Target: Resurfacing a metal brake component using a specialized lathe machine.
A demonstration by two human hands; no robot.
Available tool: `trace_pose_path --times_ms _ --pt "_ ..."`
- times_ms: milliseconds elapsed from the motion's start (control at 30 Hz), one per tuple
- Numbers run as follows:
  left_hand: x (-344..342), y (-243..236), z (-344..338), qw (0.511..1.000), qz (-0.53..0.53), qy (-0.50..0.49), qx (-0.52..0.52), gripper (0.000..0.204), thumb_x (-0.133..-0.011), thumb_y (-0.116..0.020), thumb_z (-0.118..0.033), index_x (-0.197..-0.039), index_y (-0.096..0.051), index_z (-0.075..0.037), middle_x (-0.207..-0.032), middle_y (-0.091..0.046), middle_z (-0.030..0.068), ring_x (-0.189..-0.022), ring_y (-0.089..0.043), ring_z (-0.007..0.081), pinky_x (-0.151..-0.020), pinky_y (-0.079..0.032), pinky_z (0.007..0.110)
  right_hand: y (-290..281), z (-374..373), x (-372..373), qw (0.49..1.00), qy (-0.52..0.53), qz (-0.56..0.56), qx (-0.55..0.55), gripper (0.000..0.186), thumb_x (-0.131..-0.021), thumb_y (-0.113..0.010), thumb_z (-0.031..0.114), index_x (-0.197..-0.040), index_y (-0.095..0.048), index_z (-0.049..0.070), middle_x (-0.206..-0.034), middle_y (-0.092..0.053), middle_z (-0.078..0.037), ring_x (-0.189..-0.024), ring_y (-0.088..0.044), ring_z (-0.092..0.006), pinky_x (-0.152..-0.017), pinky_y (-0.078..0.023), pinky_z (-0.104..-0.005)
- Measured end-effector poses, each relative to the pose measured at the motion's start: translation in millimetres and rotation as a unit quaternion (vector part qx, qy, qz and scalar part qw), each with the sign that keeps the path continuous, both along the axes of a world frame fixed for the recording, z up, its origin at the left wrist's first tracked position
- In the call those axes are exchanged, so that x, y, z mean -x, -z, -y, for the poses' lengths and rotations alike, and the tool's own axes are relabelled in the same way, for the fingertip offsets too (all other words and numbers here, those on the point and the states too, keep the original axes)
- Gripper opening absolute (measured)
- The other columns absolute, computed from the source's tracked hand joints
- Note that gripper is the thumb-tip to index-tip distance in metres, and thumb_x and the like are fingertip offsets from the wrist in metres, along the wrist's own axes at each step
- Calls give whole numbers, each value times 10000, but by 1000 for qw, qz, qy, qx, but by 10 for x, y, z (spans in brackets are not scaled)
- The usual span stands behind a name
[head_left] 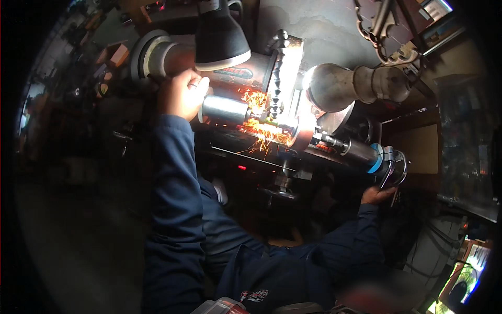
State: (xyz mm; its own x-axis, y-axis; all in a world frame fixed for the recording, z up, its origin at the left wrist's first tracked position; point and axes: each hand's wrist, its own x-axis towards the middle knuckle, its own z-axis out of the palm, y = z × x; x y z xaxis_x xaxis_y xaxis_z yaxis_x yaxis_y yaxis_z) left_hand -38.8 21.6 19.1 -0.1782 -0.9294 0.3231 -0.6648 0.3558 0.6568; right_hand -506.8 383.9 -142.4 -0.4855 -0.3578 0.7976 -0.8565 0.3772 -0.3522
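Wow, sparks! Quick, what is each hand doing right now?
Left hand: closed around the shiny metal cylinder, beside the sparks.
Right hand: touching the handwheel at the machine's end; whether it grips cannot be told.

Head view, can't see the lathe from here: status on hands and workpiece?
Left hand gripping metal cylinder. Right hand on handwheel. Sparks flying. Lamp overhead.
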Motion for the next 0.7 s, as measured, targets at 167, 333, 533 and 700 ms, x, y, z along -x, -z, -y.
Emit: trace_pose_path --times_ms 167,333,533,700 --pt "20 -88 -40 999 8 -3 -34 199 -822 -710 -213 -834 -648 -24 -661 -628 103 -587 -602 169 -582 -469 322 116 40 42 997 -11 55 45 666 -824 -459 -34 -1433 -203 -116 -1370 -394 -334 -1275 -435 -436 -1099 -311 -459" --pt "30 -43 -30 1000 0 3 -8 236 -823 -720 -224 -823 -662 5 -585 -542 29 -573 -503 69 -567 -447 267 200 49 23 999 34 -21 3 682 -816 -483 -23 -1423 -193 -134 -1362 -392 -346 -1277 -426 -447 -1102 -305 -465" --pt "18 17 -3 1000 4 2 -2 231 -828 -715 -230 -832 -673 -3 -606 -592 48 -581 -533 81 -571 -457 274 154 70 -32 993 71 -87 -49 700 -808 -506 -13 -1414 -184 -153 -1353 -390 -358 -1280 -418 -458 -1105 -300 -470" --pt "48 -26 -30 999 26 -27 -1 227 -826 -716 -230 -814 -674 -7 -589 -582 45 -577 -530 81 -559 -449 274 183 37 5 991 102 -75 -48 727 -782 -545 0 -1397 -194 -166 -1341 -388 -376 -1274 -406 -486 -1112 -293 -485"
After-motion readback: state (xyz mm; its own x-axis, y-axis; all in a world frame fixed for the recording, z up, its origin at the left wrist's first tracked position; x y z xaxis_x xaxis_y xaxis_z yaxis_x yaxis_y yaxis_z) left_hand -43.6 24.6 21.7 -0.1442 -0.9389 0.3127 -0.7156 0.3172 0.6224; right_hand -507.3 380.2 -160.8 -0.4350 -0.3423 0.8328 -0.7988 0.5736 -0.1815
